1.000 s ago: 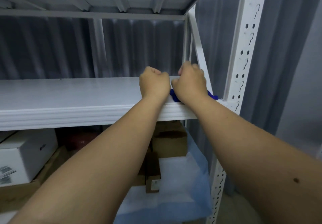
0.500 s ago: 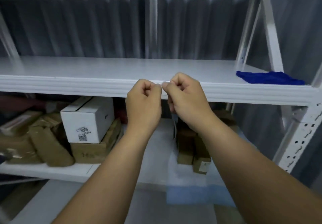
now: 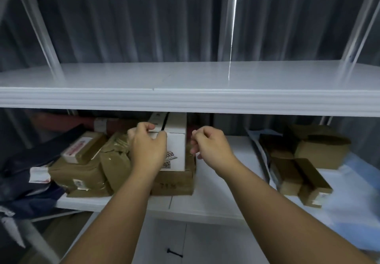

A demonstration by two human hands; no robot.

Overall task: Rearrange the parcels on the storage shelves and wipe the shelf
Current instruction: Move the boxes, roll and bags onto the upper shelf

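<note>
— Where's the labelled box (image 3: 176, 148)?
— On a flat carton (image 3: 174, 182), lower shelf (image 3: 213, 200), just right of my left hand (image 3: 147, 147).
— And your right hand (image 3: 211, 147)?
— Right of that box; small cartons (image 3: 304, 173) sit toward the shelf's right end.

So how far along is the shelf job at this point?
Done, apparently: the upper shelf lies bare. In hand: left hand touches the white box, right hand close beside it. Left: brown parcels and cartons crowd the lower shelf.
</note>
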